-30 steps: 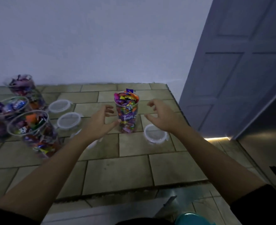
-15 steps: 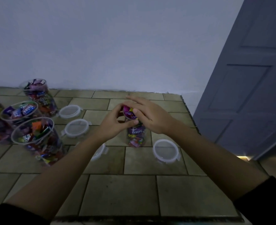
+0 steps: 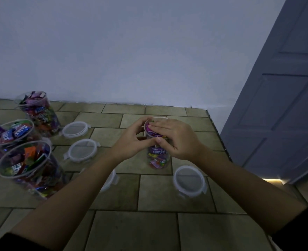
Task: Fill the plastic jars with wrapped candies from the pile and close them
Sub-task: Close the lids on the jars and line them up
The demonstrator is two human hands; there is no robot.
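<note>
One jar stands upright mid-counter, full of candies; the right hand lies flat across its mouth, thumb against the wall, and the left hand grips the rim from the side. Three more full, uncovered jars cluster at far left. Four lids lie flat around. The counter ends just right of the near lid; bare tiles lie in front.

Bare forearms and hands, dark sleeves pushed up near the elbows
</note>
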